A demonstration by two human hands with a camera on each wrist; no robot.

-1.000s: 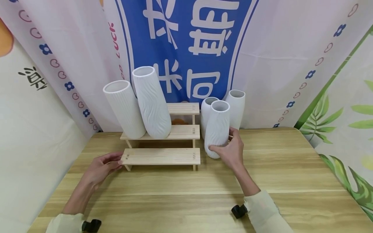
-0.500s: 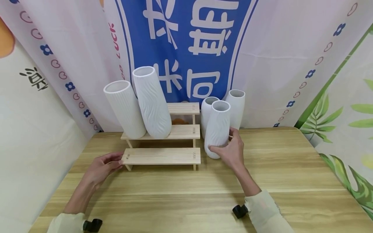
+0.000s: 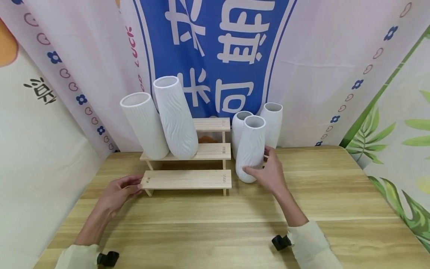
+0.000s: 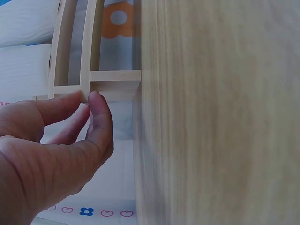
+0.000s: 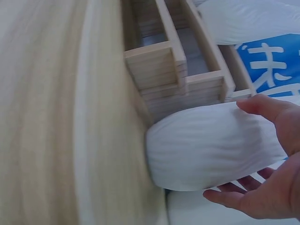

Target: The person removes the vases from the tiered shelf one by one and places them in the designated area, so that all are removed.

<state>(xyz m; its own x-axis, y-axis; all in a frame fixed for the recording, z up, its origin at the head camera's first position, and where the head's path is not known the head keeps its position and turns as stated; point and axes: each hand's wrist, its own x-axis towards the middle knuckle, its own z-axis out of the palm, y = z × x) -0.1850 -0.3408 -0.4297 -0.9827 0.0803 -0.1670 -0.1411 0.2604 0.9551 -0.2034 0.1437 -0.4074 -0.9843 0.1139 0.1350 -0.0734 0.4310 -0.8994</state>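
Observation:
A stepped wooden display stand (image 3: 186, 179) with three tiers stands on the table. At the left end of its lowest tier, my left hand (image 3: 115, 194) pinches the board between thumb and fingers, as the left wrist view also shows. My right hand (image 3: 270, 173) holds a white vase (image 3: 250, 149) with wavy ridges low on its body, the thumb on the near side and the fingers round the right. This vase stands upright on the table, just right of the stand. In the right wrist view, the vase's base (image 5: 187, 150) meets the tabletop.
A ribbed white vase (image 3: 144, 127) and a taller wavy one (image 3: 176, 119) stand on the middle tier's left part. Two more white vases, one rounded (image 3: 237, 129) and one slim (image 3: 273, 125), stand behind the held vase. A printed curtain (image 3: 309, 74) hangs behind the table (image 3: 201, 231).
My right hand has shifted slightly to the right at the vase, its thumb a little farther along the surface. The vase, the stand and my left hand stay almost the same.

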